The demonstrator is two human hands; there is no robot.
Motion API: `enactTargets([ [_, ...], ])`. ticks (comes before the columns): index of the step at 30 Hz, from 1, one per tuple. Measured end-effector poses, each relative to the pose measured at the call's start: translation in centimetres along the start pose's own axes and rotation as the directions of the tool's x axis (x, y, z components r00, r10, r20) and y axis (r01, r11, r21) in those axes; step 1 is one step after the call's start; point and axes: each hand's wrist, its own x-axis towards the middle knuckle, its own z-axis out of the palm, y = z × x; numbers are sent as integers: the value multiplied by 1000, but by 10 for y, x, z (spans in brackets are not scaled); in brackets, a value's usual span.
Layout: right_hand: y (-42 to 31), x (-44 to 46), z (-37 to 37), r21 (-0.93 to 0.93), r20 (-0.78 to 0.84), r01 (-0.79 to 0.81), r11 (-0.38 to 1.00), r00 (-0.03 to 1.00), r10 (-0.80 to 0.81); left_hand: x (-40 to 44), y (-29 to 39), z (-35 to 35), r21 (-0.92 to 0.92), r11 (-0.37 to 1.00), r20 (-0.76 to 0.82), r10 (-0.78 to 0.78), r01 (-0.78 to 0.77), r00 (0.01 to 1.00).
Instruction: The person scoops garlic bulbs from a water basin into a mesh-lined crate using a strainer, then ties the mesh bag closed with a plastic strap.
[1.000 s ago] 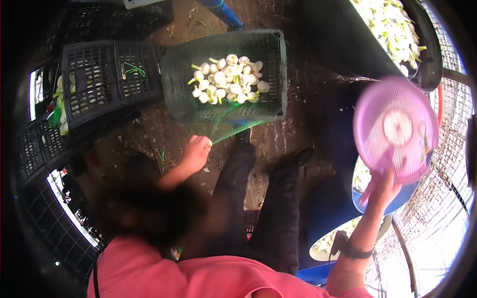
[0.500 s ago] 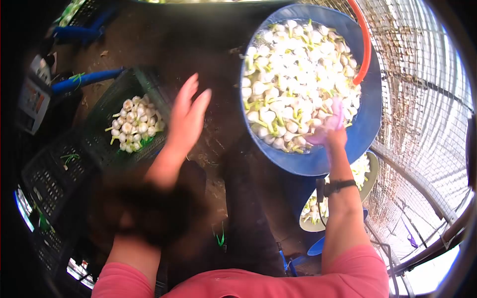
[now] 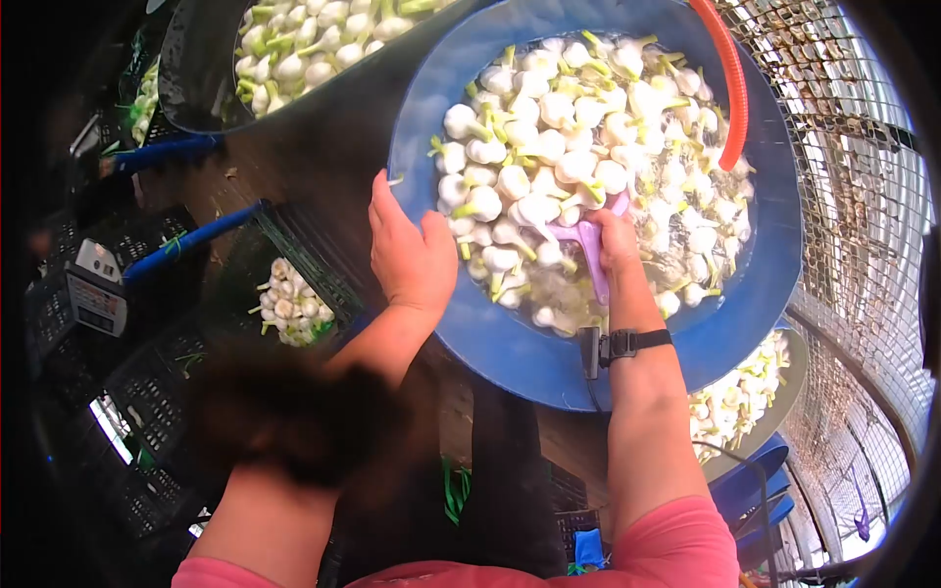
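two bare hands reach to a round blue tub (image 3: 529,367) of water and white garlic bulbs with green stems (image 3: 549,147). the right hand (image 3: 616,240) is closed round the handle of a purple plastic strainer (image 3: 593,257), which is partly sunk among the bulbs near the tub's middle. the left hand (image 3: 414,257), open with thumb and fingers spread, holds nothing and is at the tub's left rim. a curved red hose (image 3: 730,88) dips in at the far right.

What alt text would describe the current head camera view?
A person's right hand grips a purple handle among white bulbs in a blue tub of water; the open left hand is at its edge, and a red hose reaches in.
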Motion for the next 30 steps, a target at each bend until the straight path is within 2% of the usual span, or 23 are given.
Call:
enactTargets([
  [4, -12, -12, -4, 46, 32, -38, 998, 999, 37, -2, 1, 1, 32, 999, -3, 16, -16, 1000],
  [8, -18, -36, -8, 116, 44, 84, 990, 995, -90, -2, 2, 0, 36, 999, -7, 11, -11, 1000],
  [9, -21, -37, -9, 73, 30, 138, 988, 990, -140, -1, 3, -1, 27, 1000, -13, 11, -11, 1000],
  [13, -43, -50, -18, 33, 43, 168, 985, 985, -169, -3, 3, -4, 8, 1000, 0, -30, 30, 1000],
  [16, -53, -71, -12, 62, 26, 114, 992, 993, -116, -1, 1, -6, -29, 997, 13, -70, 70, 997],
  [21, -47, -94, -23, 31, -22, 126, 992, 992, -126, -1, -4, -7, -136, 985, 36, -97, 101, 995],
  [24, -52, -122, -16, 19, -67, 169, 985, 984, -168, 1, -10, -7, -267, 956, 50, -110, 119, 993],
  [27, -59, -155, -11, -55, -62, 184, 981, 980, -187, 4, -21, -4, -493, 868, 0, -64, 56, 998],
  [28, -67, -175, 8, -52, -44, 241, 969, 969, -243, 5, -25, -4, -573, 819, -17, -54, 35, 998],
  [29, -68, -180, 2, -38, 6, 223, 974, 975, -223, 6, -34, 1, -667, 745, -25, -57, 26, 998],
  [30, -73, -191, 10, -91, 30, 223, 971, 975, -221, 6, -47, 10, -829, 548, 57, -111, 109, 992],
])
